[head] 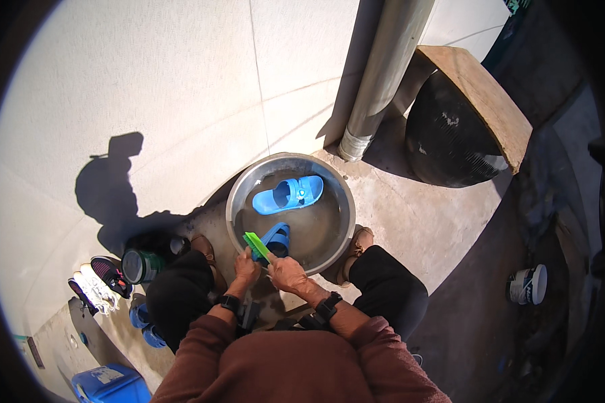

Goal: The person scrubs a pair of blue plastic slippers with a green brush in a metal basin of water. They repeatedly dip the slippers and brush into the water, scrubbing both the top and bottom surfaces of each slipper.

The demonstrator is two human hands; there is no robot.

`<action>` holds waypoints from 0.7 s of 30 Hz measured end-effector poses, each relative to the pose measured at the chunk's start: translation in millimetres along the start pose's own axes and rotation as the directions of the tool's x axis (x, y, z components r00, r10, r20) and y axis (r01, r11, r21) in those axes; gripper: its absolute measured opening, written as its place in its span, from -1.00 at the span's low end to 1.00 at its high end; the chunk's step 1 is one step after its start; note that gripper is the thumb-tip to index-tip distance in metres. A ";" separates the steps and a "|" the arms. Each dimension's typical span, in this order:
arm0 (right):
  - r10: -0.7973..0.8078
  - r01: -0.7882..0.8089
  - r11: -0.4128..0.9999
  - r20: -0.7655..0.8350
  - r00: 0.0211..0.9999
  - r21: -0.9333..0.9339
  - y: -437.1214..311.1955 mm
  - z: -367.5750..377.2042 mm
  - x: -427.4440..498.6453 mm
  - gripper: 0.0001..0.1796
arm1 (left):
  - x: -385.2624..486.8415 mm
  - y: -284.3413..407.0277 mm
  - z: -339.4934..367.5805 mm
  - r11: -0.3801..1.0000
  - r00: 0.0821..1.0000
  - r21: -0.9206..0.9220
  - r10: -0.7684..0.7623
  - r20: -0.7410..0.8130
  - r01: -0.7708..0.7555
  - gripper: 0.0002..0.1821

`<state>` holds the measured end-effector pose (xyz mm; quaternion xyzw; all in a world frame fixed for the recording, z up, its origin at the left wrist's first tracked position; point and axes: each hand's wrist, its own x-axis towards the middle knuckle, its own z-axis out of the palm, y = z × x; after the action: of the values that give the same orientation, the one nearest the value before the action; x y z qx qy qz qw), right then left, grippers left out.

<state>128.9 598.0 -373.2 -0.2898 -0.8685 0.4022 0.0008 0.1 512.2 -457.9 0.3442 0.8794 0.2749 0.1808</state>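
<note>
A round metal basin (350, 201) stands between my feet with shallow, murky water in it. One blue slide sandal (288, 195) lies in the water toward the far side. Its mate, a second blue slide sandal (277, 239), is at the near left rim, steadied by my left hand (247, 267); the exact grip is partly hidden. My right hand (286, 273) grasps the handle of a bright green scrubbing brush (257, 244). The brush's bristles face left, over the near sandal and close to the rim.
A pale wall (181, 75) rises behind the basin, with a drainpipe (383, 75) beside it. To the right sits a black tub (448, 136) under a board (484, 101). Sneakers (98, 282), a green bucket (141, 266) and blue slippers (146, 325) stand at left.
</note>
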 end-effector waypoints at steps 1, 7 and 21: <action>-0.021 0.021 1.000 -0.046 0.999 -0.019 5.3 0.9 3.9 -0.65 | -0.9 0.6 1.4 1.000 1.000 0.016 0.019 -0.015 -0.019 -0.54; 0.255 -0.263 0.960 -0.089 0.963 -0.094 76.7 9.5 26.8 -0.73 | -9.1 10.9 6.0 0.969 0.970 0.063 0.237 0.062 -0.240 -0.43; -0.017 0.019 0.998 0.031 0.999 -0.058 -2.3 11.9 -1.2 -0.58 | 8.6 -11.4 4.5 0.992 0.999 -0.125 -0.015 0.028 0.019 -0.50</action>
<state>126.0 588.0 -379.3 -0.2758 -0.8823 0.3810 -0.0174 -9.3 512.9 -469.5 0.3284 0.8606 0.3234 0.2165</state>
